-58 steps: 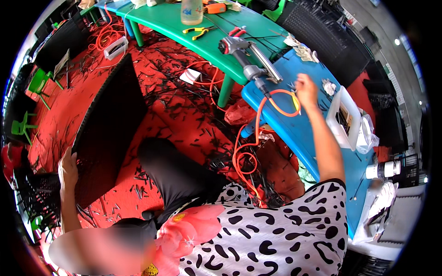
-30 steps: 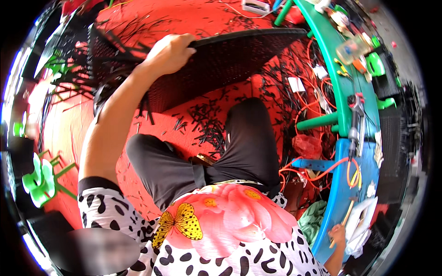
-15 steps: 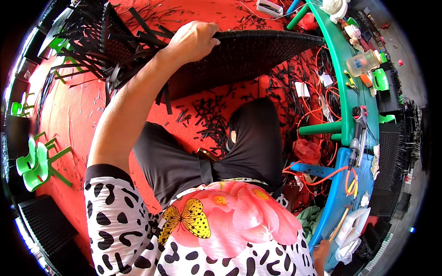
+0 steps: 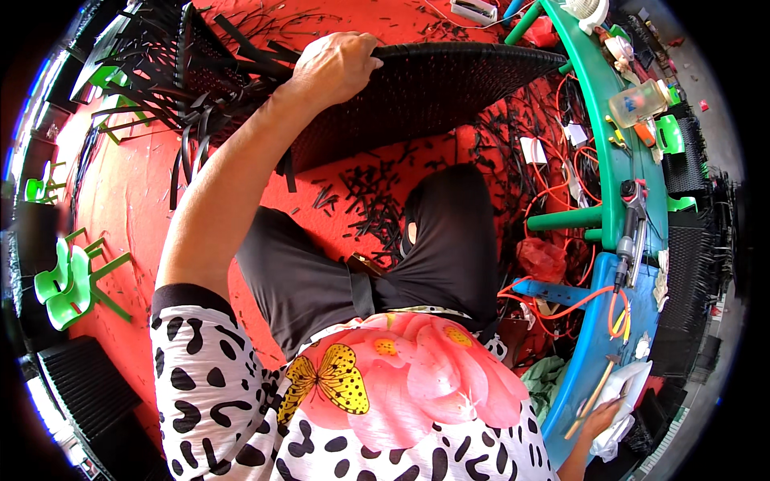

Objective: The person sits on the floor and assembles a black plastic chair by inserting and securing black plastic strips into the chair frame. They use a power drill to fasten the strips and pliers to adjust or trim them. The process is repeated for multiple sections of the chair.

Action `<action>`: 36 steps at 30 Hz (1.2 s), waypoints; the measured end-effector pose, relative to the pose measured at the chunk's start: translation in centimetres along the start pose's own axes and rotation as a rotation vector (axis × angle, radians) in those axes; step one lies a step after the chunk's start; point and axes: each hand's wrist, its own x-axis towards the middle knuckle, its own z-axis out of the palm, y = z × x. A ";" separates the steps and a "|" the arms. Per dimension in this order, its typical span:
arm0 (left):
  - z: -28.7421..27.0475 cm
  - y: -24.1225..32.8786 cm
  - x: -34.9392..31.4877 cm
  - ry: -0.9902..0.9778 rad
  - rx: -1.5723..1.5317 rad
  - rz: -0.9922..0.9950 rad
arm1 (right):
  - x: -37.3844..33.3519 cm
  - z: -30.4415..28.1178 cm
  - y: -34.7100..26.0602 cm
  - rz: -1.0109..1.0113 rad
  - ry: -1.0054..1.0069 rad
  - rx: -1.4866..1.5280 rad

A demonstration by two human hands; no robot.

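Note:
My left hand (image 4: pixel 337 66) is closed over the top edge of a black woven strip panel (image 4: pixel 417 96), which stands tilted in front of my knees. Loose black strip ends (image 4: pixel 204 112) stick out of its left side, beside my forearm. At the lower right, my right hand (image 4: pixel 598 420) reaches over the blue table (image 4: pixel 573 385). It is beside the wooden handle of a hammer (image 4: pixel 591 398) and a white plastic bag (image 4: pixel 630 385). Its fingers are too small and unclear to show whether they grip anything.
Cut black strips (image 4: pixel 377 200) litter the red floor (image 4: pixel 160 184). An air tool (image 4: pixel 630 228) with an orange hose (image 4: pixel 561 305) lies where the blue table meets a green table (image 4: pixel 589 104). A clear jar (image 4: pixel 638 103) lies there too. Green chairs (image 4: pixel 72 289) stand at the left.
My right hand has come further into view, moving up and right over the blue table toward the white bag. My left hand keeps its grip; the panel's edge has risen slightly.

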 end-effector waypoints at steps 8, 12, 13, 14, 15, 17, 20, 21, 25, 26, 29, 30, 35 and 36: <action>-0.2 1.0 -0.7 -0.025 -0.009 -0.006 | 7.9 -3.7 -30.6 -0.214 -0.409 1.271; -0.6 1.6 -1.1 -0.131 -0.054 -0.044 | 6.6 -4.5 -47.4 -0.402 -0.960 1.747; -0.6 1.5 -1.2 -0.119 -0.090 -0.027 | 6.2 -5.0 -50.6 -0.409 -1.085 1.832; -0.7 1.4 -1.4 -0.105 -0.119 -0.016 | 5.8 -5.2 -53.6 -0.412 -1.171 1.882; -0.6 1.4 -1.8 -0.093 -0.153 -0.005 | 5.4 -5.4 -56.1 -0.408 -1.258 1.926; -0.5 1.4 -2.3 -0.033 -0.168 0.061 | 4.7 -5.1 -59.9 -0.375 -1.350 2.025; -0.7 2.1 -2.5 -0.012 -0.205 0.070 | 4.2 -4.3 -63.0 -0.320 -1.413 2.082; -0.8 2.5 -2.6 -0.017 -0.214 0.050 | 4.0 -4.1 -63.8 -0.328 -1.413 2.093; -1.1 3.4 -3.1 -0.041 -0.250 -0.005 | 3.3 -3.3 -65.8 -0.311 -1.422 2.115; -1.0 3.4 -3.2 -0.039 -0.253 -0.008 | 3.1 -3.0 -66.2 -0.315 -1.418 2.114; -0.9 3.1 -3.1 -0.028 -0.250 0.006 | 2.2 -2.3 -66.9 -0.363 -1.372 2.103; -0.9 3.0 -3.0 -0.023 -0.247 0.015 | 2.1 -2.1 -67.2 -0.376 -1.356 2.100; -1.0 2.8 -2.4 -0.043 -0.251 -0.025 | 1.3 -1.2 -69.0 -0.473 -1.213 2.197; -1.0 2.7 -2.2 -0.052 -0.251 -0.036 | 1.3 -1.2 -69.2 -0.472 -1.183 2.185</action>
